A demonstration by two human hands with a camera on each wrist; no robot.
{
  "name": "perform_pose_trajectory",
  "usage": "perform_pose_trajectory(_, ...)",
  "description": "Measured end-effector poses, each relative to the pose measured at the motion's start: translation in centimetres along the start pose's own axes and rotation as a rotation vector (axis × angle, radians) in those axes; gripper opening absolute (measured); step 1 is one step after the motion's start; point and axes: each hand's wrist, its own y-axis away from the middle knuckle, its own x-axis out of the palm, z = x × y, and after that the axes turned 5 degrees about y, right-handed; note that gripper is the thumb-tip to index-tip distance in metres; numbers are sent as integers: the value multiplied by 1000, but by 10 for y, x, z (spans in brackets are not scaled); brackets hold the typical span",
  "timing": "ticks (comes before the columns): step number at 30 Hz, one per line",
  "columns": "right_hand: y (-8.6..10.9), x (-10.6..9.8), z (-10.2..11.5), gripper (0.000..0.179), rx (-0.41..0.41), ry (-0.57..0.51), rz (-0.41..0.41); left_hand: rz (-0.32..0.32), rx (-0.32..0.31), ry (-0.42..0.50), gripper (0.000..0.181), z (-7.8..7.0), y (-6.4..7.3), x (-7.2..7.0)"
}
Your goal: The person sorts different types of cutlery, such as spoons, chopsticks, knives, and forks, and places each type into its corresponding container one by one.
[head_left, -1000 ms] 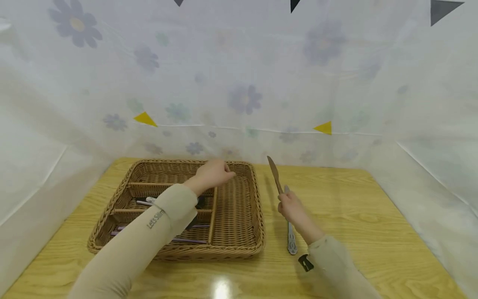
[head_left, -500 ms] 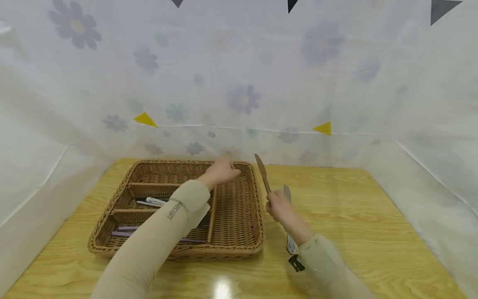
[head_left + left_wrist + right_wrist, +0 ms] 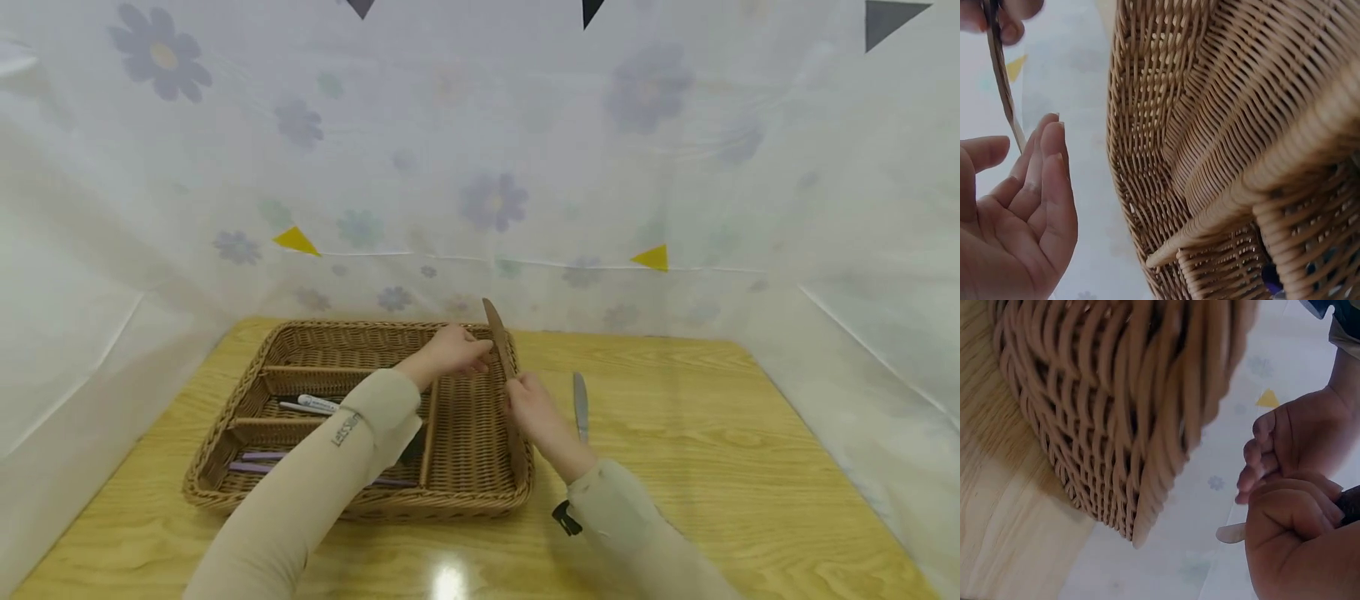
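My right hand (image 3: 536,412) grips a table knife (image 3: 497,329) with its blade pointing up and away, over the right rim of the wicker basket (image 3: 360,504). In the right wrist view the blade's rounded tip (image 3: 1230,534) sticks out past my curled fingers. My left hand (image 3: 453,350) hovers above the basket's long right compartment, close to the blade. Seen from the left wrist, its fingers (image 3: 1054,187) are relaxed and apart from the thumb, and the blade (image 3: 1000,75) reaches down toward them. A second knife (image 3: 581,400) lies on the table, its handle hidden by my right forearm.
The basket's left side is split into compartments by dividers (image 3: 322,368). White-handled cutlery (image 3: 317,403) lies in the middle one and purple sticks (image 3: 251,467) in the front one. A white floral curtain (image 3: 487,125) surrounds the wooden table (image 3: 697,433).
My right hand has carried the knife leftward from above the second knife to the basket's right rim. My left hand has shifted slightly right, toward the blade, its fingers loosening.
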Motion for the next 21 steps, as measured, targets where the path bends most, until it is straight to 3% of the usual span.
perform_pose_trajectory(5, 2, 7, 6, 16, 9, 7, 5, -1, -35, 131, 36, 0, -4, 5)
perform_pose_trajectory(13, 1, 12, 10, 20, -31, 26, 52, 14, -131, 337, 32, 5, -11, 5)
perform_pose_trajectory(21, 6, 8, 3, 45, 10, 94, 53, 5, -143, 332, 35, 7, -4, -12)
